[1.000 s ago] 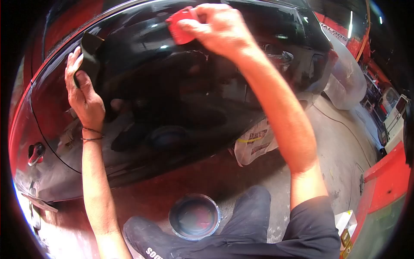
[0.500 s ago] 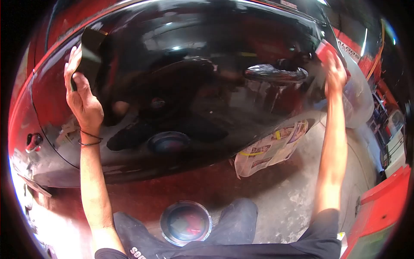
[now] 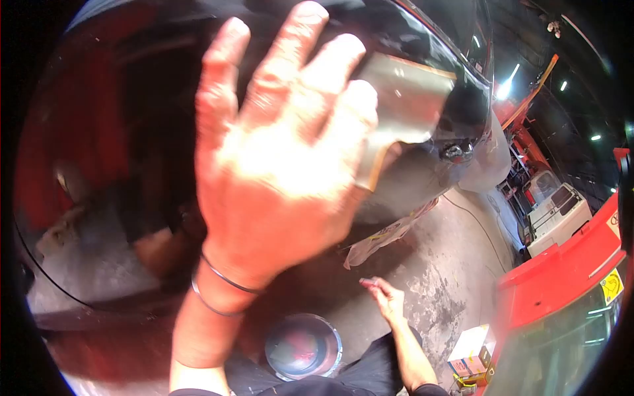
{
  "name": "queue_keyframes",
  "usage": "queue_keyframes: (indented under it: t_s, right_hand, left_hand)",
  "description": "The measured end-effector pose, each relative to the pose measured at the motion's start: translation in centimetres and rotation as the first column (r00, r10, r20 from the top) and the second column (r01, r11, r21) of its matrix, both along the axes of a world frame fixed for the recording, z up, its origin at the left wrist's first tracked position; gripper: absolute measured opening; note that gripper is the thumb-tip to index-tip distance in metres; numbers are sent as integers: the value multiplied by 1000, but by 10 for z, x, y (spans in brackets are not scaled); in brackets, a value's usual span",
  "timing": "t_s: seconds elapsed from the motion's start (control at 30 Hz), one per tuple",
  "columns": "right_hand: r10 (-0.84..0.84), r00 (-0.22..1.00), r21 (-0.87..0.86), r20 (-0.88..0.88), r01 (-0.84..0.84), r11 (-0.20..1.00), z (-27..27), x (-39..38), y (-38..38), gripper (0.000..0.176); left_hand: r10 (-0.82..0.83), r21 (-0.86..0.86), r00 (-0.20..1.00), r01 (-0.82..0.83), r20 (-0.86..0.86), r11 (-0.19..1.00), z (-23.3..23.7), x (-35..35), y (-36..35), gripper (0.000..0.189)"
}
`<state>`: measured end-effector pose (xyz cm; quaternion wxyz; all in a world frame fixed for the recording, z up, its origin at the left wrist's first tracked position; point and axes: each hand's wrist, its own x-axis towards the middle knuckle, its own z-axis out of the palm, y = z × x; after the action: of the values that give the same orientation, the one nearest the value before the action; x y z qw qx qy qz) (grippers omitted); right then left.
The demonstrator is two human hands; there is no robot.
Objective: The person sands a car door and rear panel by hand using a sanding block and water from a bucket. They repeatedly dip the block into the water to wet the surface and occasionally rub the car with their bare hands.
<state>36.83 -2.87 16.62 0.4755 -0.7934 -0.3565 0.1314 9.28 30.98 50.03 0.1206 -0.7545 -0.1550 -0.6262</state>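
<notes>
My left hand (image 3: pixel 277 152), with a dark band at the wrist, is raised large in front of a glossy black car panel (image 3: pixel 158 86). It grips a bent grey-brown sheet (image 3: pixel 409 99) on its thumb side; the fingers are somewhat spread, and the hand hides part of the sheet. Contact with the panel cannot be made out. Lower down, near my knee, my right hand (image 3: pixel 391 303) pinches a small red piece (image 3: pixel 371 283) at its fingertips.
A basin (image 3: pixel 304 346) of cloudy liquid is on the floor between my legs. Printed paper and plastic (image 3: pixel 389 237) hang by the car's lower edge. At right are a red vehicle (image 3: pixel 548 270), an open box (image 3: pixel 470 350) and a white vehicle (image 3: pixel 560 214).
My left hand has moved rightward and much closer to the camera with the sheet. My right hand has dropped from beside the door handle to near my knee. The view has shifted right.
</notes>
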Motion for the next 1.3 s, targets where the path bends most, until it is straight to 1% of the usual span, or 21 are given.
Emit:
queue_keyframes:
  t_s: [0.03,0.1,0.2,0.23,0.3,0.33,0.37,0.43,0.53,0.57,0.63,0.67,0.77,0.9,0.93,0.97,1.03,1.13,1.2,1.23,1.3]
  right_hand:
    - [35,999,71,36,-38,997,-53,7,-12,36]
    - [-2,998,67,70,-3,998,-70,-22,-3,42]
    - [-109,984,-71,142,119,990,-70,-61,4,43]
    - [-140,982,-30,129,145,989,-72,-64,7,41]
    - [-226,973,42,53,224,974,-77,-73,16,37]
    - [-355,930,0,-91,356,934,-54,-90,31,34]
    - [-470,854,-58,-224,469,881,-35,-100,48,32]
    - [-538,796,23,-277,566,824,-62,-102,62,31]
    - [-511,774,169,-375,599,783,-99,-119,75,40]
    - [-498,772,164,-395,592,789,-96,-129,77,52]
    - [-519,778,111,-355,586,802,-114,-142,72,61]
    - [-514,742,86,-430,601,795,-126,-146,66,65]
    - [-437,649,92,-623,615,783,-170,-147,41,55]
    - [-485,594,21,-641,646,763,-182,-162,23,36]
    - [-520,543,-35,-660,669,742,-187,-164,23,34]
    - [-538,539,-42,-648,680,732,-194,-159,23,31]
    - [-559,497,-27,-664,731,682,-183,-157,25,29]
    - [-558,481,-25,-676,742,670,-177,-139,22,31]
    - [-530,457,-1,-714,757,654,-167,-123,19,29]
    - [-515,445,13,-733,765,644,-156,-113,19,28]
    - [-468,481,108,-741,774,624,-119,-90,22,26]
  left_hand:
    - [-49,-10,998,49,30,999,-3,2,2,28]
    - [-103,-14,992,104,66,994,-6,5,6,28]
    - [-113,-5,991,113,75,994,-5,6,10,27]
    - [-104,-7,993,104,51,995,-3,5,8,26]
    - [-86,-10,996,86,5,996,2,4,6,24]
    - [-62,9,998,62,-21,998,5,4,9,23]
    - [-12,57,999,15,-47,998,6,2,9,22]
    - [95,179,993,-81,-66,981,7,2,10,24]
    - [99,307,994,-80,-46,948,-5,4,27,31]
    - [90,325,995,-71,-44,943,-7,5,32,33]
    - [73,360,997,-53,-41,932,-10,5,40,35]
    - [80,371,997,-65,-25,926,-10,2,39,34]
    - [103,302,994,-91,-24,949,-12,3,20,32]
    - [106,179,994,-98,-34,979,-8,-1,2,29]
    - [105,159,994,-98,-35,982,-4,-4,0,28]
    - [97,141,994,-90,-47,986,-4,-2,0,27]
    - [91,115,994,-84,-58,990,-1,0,-2,26]
    - [80,105,995,-74,-57,992,1,0,-5,25]
    - [46,68,998,-42,-53,997,0,0,-4,24]
    - [38,69,998,-34,-53,997,0,0,-4,24]
    - [23,75,999,-20,-48,997,2,0,-4,24]
